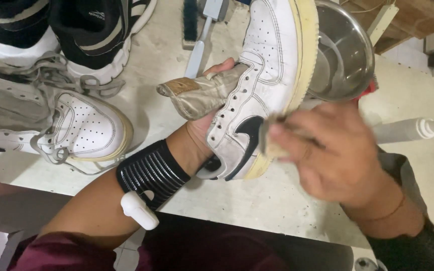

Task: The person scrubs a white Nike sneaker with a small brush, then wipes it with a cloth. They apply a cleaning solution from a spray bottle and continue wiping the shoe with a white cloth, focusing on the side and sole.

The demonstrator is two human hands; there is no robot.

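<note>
Grip status, left hand (204, 128): I have it thrust inside the white sneaker (262, 95), fingers closed around the folded-out tongue (202, 93), so the shoe is braced from within and its side panel faces up toward me. Holding it this way keeps the sneaker lifted off the tabletop (257, 200) and steady against rubbing pressure.

Grip status, right hand (337, 150): fingers pressed together on a small pale cloth or pad (272, 143), which touches the sneaker's lower side near the yellowed sole edge. The hand is motion-blurred, so I cannot tell the pad's exact form.

Just beyond the right grip stands a metal bowl (345, 50), within easy reach. Outward of the right grip lies a white pump bottle (413, 129). Beyond the left grip lies a brush (197, 35); outward of it rest the matching white sneaker (76, 128) with loose laces and a black pair (71, 30).
</note>
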